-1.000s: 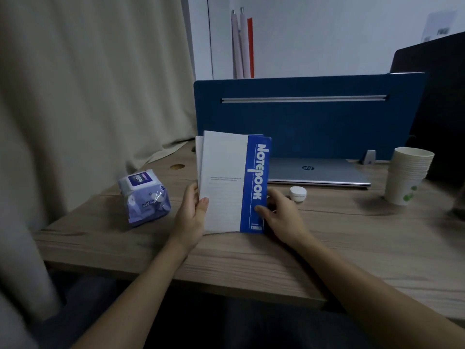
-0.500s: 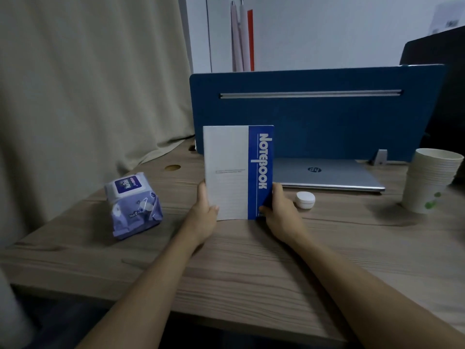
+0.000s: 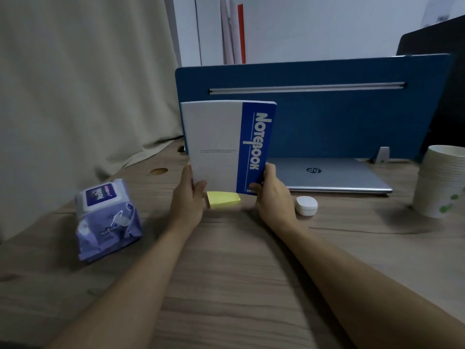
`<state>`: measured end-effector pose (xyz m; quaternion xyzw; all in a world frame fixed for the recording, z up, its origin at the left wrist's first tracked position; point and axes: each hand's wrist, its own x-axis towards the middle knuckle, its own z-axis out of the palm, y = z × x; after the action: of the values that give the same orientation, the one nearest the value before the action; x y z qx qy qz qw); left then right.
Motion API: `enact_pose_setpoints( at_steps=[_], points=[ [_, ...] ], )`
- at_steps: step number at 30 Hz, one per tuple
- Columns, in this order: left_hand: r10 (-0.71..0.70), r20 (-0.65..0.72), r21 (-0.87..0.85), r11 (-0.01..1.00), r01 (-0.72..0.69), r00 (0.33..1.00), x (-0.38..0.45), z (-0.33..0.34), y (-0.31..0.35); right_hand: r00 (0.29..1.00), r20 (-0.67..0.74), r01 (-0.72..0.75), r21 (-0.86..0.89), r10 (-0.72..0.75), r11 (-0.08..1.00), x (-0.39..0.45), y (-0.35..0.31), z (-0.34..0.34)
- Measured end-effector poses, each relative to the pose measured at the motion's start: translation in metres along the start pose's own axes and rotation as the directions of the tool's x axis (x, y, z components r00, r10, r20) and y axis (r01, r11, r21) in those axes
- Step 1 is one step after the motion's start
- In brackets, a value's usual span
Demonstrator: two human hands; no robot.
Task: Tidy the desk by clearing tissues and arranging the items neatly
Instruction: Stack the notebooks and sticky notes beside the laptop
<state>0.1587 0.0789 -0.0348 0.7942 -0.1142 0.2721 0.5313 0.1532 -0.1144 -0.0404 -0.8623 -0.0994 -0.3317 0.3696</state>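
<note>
Left hand [image 3: 187, 197] and right hand [image 3: 273, 195] are gripping the notebook's [image 3: 226, 147] lower corners, holding it upright above a yellow sticky-note pad [image 3: 224, 199] — bare woodgrain desk [image 3: 226, 273] lying nearer. The soft, crinkled wet-wipes pack [image 3: 108, 220] is sitting left.

A single wide-angle view, worn on the person's head, looks forward and down across the bench [image 3: 239, 285]. Both forearms reach in from the lower edge, close to the lens. The blue divider [image 3: 339, 117] stands upright across the far side, a curtain [image 3: 75, 84] fills the left, and straight lines bow near the edges.
</note>
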Motion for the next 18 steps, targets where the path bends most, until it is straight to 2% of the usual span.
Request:
enact_pose_setpoints(
  at_steps=[7, 11, 15, 18],
  points=[
    [-0.012, -0.013, 0.014, 1.000, 0.012, 1.000, 0.055, 0.024, -0.035, 0.999, -0.052, 0.014, -0.016, -0.015, 1.000, 0.049, 0.022, 0.036],
    [-0.064, 0.020, 0.014, 0.998, 0.064, 0.998, 0.077, 0.037, -0.052, 0.996, -0.066, 0.050, -0.113, -0.058, 0.992, 0.071, 0.037, 0.052],
    [-0.110, -0.003, 0.165, 0.980, 0.109, 0.994, 0.084, 0.037, -0.065, 0.998, -0.012, 0.056, -0.207, -0.060, 0.977, 0.082, 0.042, 0.060],
    [-0.210, 0.037, 0.246, 0.949, 0.195, 0.977, 0.083, 0.036, -0.068, 0.999, 0.053, 0.007, -0.287, 0.009, 0.958, 0.081, 0.045, 0.064]
  ],
)
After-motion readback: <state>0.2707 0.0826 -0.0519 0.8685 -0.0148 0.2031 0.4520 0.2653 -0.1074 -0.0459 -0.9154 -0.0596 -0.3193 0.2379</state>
